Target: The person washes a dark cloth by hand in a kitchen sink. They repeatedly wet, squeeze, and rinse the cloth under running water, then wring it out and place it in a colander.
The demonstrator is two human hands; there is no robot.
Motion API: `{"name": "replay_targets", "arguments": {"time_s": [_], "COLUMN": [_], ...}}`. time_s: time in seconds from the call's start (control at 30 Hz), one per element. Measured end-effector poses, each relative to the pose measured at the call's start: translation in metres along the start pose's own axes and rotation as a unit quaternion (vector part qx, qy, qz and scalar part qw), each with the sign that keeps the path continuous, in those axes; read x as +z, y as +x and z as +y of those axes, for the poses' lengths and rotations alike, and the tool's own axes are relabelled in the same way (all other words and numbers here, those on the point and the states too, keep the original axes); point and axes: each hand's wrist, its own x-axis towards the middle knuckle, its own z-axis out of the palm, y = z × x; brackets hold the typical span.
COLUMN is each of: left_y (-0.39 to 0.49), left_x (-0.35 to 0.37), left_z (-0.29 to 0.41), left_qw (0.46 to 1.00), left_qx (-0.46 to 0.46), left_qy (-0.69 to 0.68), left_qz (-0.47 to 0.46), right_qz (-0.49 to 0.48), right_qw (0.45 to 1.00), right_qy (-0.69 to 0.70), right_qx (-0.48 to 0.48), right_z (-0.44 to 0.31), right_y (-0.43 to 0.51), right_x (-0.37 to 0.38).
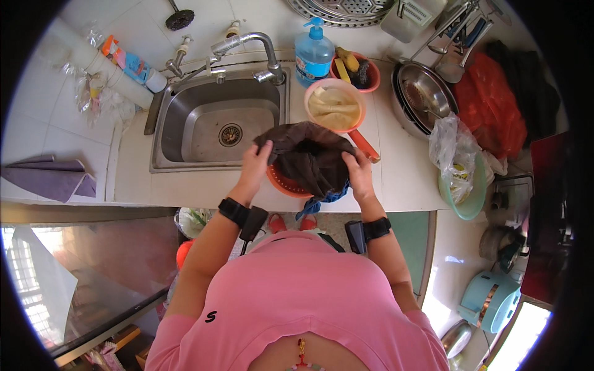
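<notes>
A dark brown bundle of fabric [315, 162], its material hard to tell, is stretched between my two hands. My left hand [256, 162] grips its left edge near the sink, and my right hand [359, 170] pinches the right edge. Blue fabric [325, 200] hangs from its underside over the counter's front edge. Beneath the bundle, partly hidden, is an orange-red perforated basket [284, 182]. Just behind stands a pink-rimmed dipper [335, 104] with pale, folded contents in it; its red handle [364, 144] points towards my right hand.
A steel sink [218, 116] with a faucet [271, 55] lies at the left. Behind the dipper stand a blue pump bottle [314, 55] and a red bowl [377, 76] with sponges. Metal bowls [429, 88], a red plastic bag [492, 106] and a green basin [480, 190] occupy the right.
</notes>
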Motion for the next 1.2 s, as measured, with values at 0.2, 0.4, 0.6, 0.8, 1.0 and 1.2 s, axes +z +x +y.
{"name": "replay_targets", "arguments": {"time_s": [0.2, 0.4, 0.6, 0.8, 1.0, 1.2], "left_y": [0.016, 0.033, 0.000, -0.079, -0.074, -0.056], "left_x": [-0.028, -0.026, -0.059, -0.043, 0.002, 0.017], "left_z": [0.003, 0.010, -0.005, -0.027, -0.041, -0.052], "left_qw": [0.975, 0.975, 0.975, 0.970, 0.969, 0.975], "left_qx": [-0.127, -0.182, -0.150, -0.233, -0.229, -0.211], "left_qy": [-0.180, -0.125, -0.135, -0.013, -0.062, -0.050], "left_qz": [-0.018, 0.017, 0.087, -0.064, -0.073, -0.048], "right_qz": [0.048, 0.020, -0.004, -0.068, -0.123, -0.169], "right_qw": [0.994, 0.987, 0.968, 0.959, 0.939, 0.927], "right_qy": [0.054, -0.157, -0.248, -0.267, -0.319, -0.335], "right_qx": [0.083, 0.022, 0.021, 0.062, 0.035, 0.026], "right_z": [0.018, 0.036, 0.032, 0.035, 0.046, 0.045], "right_y": [-0.009, 0.002, 0.010, 0.020, 0.039, 0.038], "right_x": [-0.022, -0.013, -0.013, -0.012, -0.009, -0.005]}}
